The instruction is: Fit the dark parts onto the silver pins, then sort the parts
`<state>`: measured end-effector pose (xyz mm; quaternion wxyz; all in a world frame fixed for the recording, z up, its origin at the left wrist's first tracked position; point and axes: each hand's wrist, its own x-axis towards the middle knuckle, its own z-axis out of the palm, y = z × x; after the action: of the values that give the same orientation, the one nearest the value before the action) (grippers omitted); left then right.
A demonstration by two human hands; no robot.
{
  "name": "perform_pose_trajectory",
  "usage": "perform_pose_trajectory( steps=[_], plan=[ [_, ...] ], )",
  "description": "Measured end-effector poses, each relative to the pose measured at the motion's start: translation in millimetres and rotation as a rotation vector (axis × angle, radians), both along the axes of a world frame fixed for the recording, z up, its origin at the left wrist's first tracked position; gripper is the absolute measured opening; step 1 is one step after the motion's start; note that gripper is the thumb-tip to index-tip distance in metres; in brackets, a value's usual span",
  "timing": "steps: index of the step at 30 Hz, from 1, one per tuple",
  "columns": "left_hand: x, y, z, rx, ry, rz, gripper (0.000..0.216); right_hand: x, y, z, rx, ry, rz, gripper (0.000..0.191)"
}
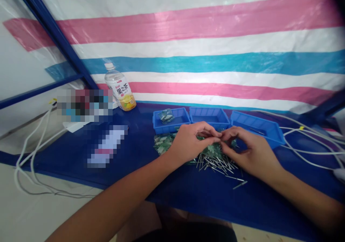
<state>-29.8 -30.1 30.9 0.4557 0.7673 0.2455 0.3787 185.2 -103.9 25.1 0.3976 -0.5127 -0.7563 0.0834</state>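
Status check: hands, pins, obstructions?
Left hand, right hand pinched fingertip to fingertip above pins. Held item too small to tell. Green parts alongside, bins behind.

A table (188, 195) covered in dark blue fills the lower half of the frame. At its back edge, left of centre, a drink bottle (121, 91) with yellow liquid stands upright. Three shallow blue bins stand in a row at centre: the left bin (167, 127), the middle bin (207, 124) and the right bin (258, 130). Just in front of them lies a heap of small green pieces (163, 143), and touching it, nearer the viewer, a pile of thin metal pins (215, 163); one stray pin (239, 185) lies apart at lower right. White cables (304, 150) run across the right side. At left a white power strip (74, 127) lies beside two blurred-out patches.
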Motion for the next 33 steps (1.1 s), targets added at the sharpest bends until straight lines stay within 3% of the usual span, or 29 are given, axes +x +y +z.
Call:
perform_pose_trajectory(
  steps=[4, 7, 13, 16, 27, 33],
  plan=[
    [2.2, -3.3, 2.1, 0.004, -0.047, -0.007, 0.032, -0.5, 0.6, -4.5, -0.017, 0.063, -0.009, 0.025],
    [0.7, -3.4, 5.6, 0.104, -0.051, 0.056, 0.039, 3.1, 1.4, -4.1, 0.021, 0.092, 0.005, 0.044],
    [-2.5, -4.1, 2.3, 0.291, 0.123, 0.049, 0.034, 7.8, 1.4, 0.8, 0.086, 0.022, -0.053, 0.014],
    [-1.2, -6.1, 0.7, 0.312, 0.129, 0.022, 0.037, 8.4, 2.6, 1.0, 0.12, 0.022, -0.027, 0.012],
    [-2.7, -1.8, 4.4, 0.131, 0.04, 0.093, 0.024, 4.1, 2.4, 4.8, 0.126, -0.011, 0.038, 0.02],
    [0.7, 3.0, -2.1, 0.027, -0.1, 0.068, 0.003, 5.8, 0.8, 4.8, 0.074, 0.011, 0.005, 0.016]
  ],
)
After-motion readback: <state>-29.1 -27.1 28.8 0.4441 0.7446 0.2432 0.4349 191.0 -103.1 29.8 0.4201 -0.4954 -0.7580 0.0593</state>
